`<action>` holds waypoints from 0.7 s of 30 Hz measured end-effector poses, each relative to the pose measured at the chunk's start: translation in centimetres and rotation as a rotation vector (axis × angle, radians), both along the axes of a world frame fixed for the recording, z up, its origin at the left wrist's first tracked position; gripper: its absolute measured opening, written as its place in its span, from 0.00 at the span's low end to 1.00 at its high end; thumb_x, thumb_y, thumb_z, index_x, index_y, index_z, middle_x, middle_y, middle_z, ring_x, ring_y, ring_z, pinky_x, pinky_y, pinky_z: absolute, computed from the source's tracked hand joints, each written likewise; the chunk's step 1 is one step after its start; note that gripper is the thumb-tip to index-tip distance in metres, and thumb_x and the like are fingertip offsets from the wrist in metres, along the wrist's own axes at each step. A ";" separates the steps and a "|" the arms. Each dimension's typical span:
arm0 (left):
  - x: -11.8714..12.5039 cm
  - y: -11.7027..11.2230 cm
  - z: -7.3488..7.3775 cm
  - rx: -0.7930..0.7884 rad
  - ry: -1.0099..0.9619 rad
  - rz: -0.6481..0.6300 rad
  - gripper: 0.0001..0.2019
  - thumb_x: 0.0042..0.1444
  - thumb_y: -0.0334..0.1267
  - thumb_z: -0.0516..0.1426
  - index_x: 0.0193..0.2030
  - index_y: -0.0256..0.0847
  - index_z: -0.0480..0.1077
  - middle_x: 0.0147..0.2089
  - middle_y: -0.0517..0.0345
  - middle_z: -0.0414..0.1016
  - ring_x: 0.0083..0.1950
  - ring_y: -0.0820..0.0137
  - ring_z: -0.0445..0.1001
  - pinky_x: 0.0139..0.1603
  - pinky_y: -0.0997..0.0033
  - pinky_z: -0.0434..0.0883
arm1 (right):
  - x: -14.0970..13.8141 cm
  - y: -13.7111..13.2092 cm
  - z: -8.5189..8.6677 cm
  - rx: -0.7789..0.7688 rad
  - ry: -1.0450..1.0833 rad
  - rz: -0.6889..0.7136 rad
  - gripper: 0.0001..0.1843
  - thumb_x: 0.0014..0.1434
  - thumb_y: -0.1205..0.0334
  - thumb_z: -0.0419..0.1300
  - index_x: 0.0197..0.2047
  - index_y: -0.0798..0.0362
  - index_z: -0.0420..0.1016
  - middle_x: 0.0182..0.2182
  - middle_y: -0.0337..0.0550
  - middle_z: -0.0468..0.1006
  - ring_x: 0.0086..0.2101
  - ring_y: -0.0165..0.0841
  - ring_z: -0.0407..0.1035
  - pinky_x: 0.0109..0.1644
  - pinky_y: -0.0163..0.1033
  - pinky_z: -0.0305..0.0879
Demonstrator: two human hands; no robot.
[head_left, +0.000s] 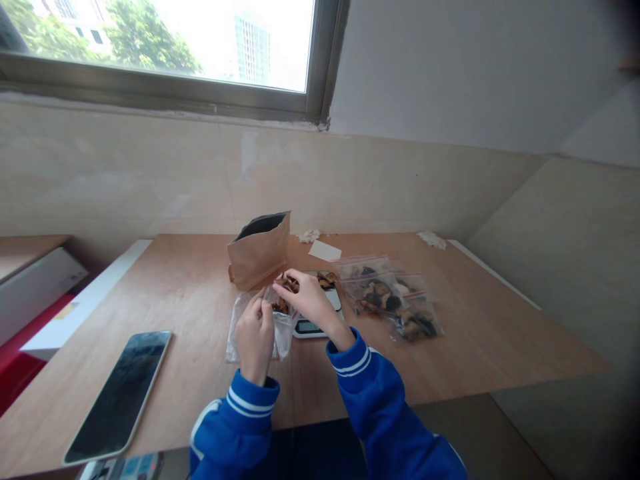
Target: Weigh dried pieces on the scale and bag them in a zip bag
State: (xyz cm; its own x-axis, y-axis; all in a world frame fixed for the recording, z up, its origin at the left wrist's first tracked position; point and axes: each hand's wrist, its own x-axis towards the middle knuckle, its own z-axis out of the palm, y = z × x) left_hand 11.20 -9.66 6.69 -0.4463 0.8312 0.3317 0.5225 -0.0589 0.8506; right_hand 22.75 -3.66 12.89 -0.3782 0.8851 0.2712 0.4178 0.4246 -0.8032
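My left hand [255,339] grips the edge of a clear plastic bag [283,333], which stands partly open on the table. My right hand [307,298] is just above the bag's mouth, with its fingers closed on brown dried slices [287,283], possibly mushroom. More slices [280,307] show inside the bag. A digital kitchen scale [307,327] lies under and beyond my right hand, partly hidden, with more slices [327,280] on its top. A kraft paper pouch [259,252] stands open just beyond my hands.
Two zip bags of dried slices [385,297] lie right of the scale. A smartphone [117,397] lies at the left, and a white paper slip [325,251] and tissue scraps [309,236] lie at the back. The wooden table's [475,333] far side meets a tiled wall.
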 end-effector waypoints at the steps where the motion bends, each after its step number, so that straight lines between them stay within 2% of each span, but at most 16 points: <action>1: 0.0 0.0 0.0 0.002 -0.002 0.002 0.18 0.63 0.42 0.45 0.44 0.40 0.75 0.53 0.48 0.77 0.51 0.61 0.76 0.52 0.59 0.72 | 0.1 -0.1 0.0 -0.008 -0.014 0.016 0.05 0.57 0.61 0.60 0.33 0.54 0.74 0.29 0.38 0.77 0.31 0.30 0.70 0.34 0.32 0.60; 3: 0.0 -0.1 0.1 0.007 -0.011 0.003 0.18 0.63 0.42 0.46 0.45 0.41 0.75 0.55 0.49 0.76 0.54 0.60 0.75 0.56 0.58 0.70 | 0.4 -0.3 0.1 -0.027 -0.045 0.065 0.03 0.56 0.65 0.61 0.36 0.53 0.75 0.32 0.38 0.78 0.33 0.31 0.72 0.35 0.32 0.62; 8: -0.1 -0.3 -0.2 0.007 -0.053 -0.001 0.19 0.63 0.44 0.45 0.46 0.40 0.76 0.58 0.49 0.74 0.58 0.61 0.72 0.59 0.58 0.68 | 1.1 -0.7 0.2 -0.042 -0.165 0.161 0.09 0.55 0.67 0.63 0.41 0.53 0.75 0.32 0.39 0.78 0.33 0.33 0.72 0.34 0.33 0.63; 15: 0.0 -0.4 -0.8 0.001 -0.123 -0.006 0.20 0.63 0.45 0.46 0.48 0.39 0.75 0.56 0.48 0.75 0.58 0.59 0.72 0.58 0.56 0.69 | 0.8 -0.7 -0.5 0.023 -0.125 0.031 0.19 0.55 0.65 0.65 0.50 0.53 0.71 0.44 0.47 0.75 0.44 0.36 0.71 0.49 0.41 0.66; 21: 0.0 -0.4 -0.8 -0.015 -0.188 -0.010 0.21 0.63 0.46 0.47 0.53 0.40 0.73 0.53 0.49 0.77 0.54 0.61 0.74 0.49 0.60 0.74 | 0.3 0.1 -1.2 -0.003 0.035 -0.012 0.16 0.61 0.63 0.58 0.53 0.53 0.69 0.47 0.47 0.74 0.46 0.33 0.71 0.52 0.40 0.67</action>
